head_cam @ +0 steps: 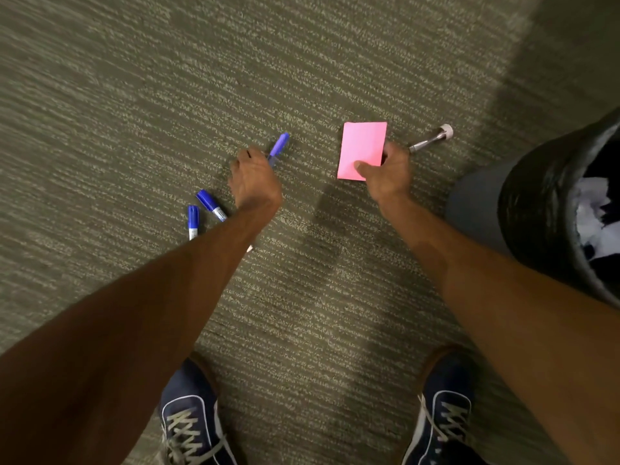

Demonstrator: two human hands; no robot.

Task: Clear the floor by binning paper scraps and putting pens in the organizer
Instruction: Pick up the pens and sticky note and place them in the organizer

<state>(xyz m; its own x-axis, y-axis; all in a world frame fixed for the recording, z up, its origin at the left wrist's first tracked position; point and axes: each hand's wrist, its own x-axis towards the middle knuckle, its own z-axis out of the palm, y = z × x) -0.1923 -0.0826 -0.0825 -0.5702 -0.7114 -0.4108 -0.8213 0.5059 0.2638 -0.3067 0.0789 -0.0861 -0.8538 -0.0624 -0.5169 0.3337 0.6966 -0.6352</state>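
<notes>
Pink paper scrap (362,150) pinched in right hand (385,176); left hand (253,181) closing on blue pen (278,147). Next: scrap into bin (536,203).

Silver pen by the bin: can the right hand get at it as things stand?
Probably, but not freely. The silver pen lies on bare carpet just beyond the right hand, nothing between them. That hand's grip is already taken by the pink paper, so bin that first.
</notes>
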